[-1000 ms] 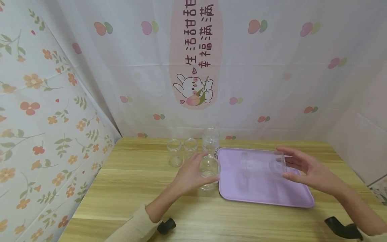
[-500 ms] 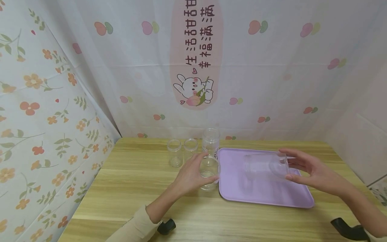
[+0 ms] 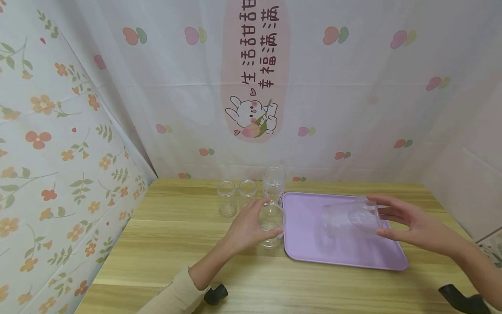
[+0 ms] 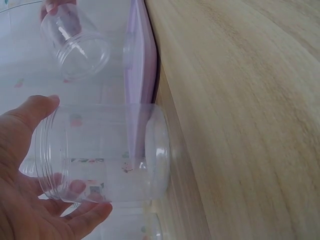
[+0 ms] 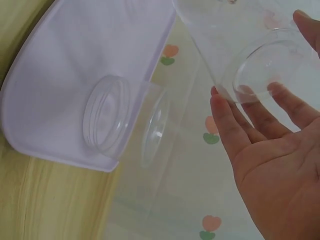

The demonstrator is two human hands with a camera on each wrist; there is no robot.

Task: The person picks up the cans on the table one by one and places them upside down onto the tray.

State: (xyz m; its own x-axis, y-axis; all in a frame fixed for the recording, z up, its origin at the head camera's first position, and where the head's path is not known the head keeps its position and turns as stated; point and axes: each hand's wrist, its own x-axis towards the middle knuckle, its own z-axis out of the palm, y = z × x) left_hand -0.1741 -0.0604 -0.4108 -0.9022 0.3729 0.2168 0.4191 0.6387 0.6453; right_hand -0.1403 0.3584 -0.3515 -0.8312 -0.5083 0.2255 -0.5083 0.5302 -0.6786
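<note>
My left hand (image 3: pixel 248 222) grips a clear plastic jar (image 4: pixel 107 150) near its threaded mouth. This jar stands upright on the table at the left edge of the lilac tray (image 3: pixel 310 250). Above the tray, my right hand (image 3: pixel 408 224) holds a second clear jar (image 3: pixel 335 220) by its base end. It lies tilted on its side, its threaded mouth pointing left. In the right wrist view, another clear jar (image 5: pixel 137 122) stands mouth down on the tray. The head view hardly separates it from the held jar.
Two slim clear jars, one farther left (image 3: pixel 226 200) and one nearer (image 3: pixel 248 188), stand behind my left hand. A taller clear container (image 3: pixel 273 183) with a printed pattern is beside them. A patterned cloth (image 3: pixel 353 87) hangs behind the wooden table (image 3: pixel 164 244).
My right hand has shifted to the right and slightly towards me, carrying its tilted jar along. The left hand and the jar it grips stay where they were.
</note>
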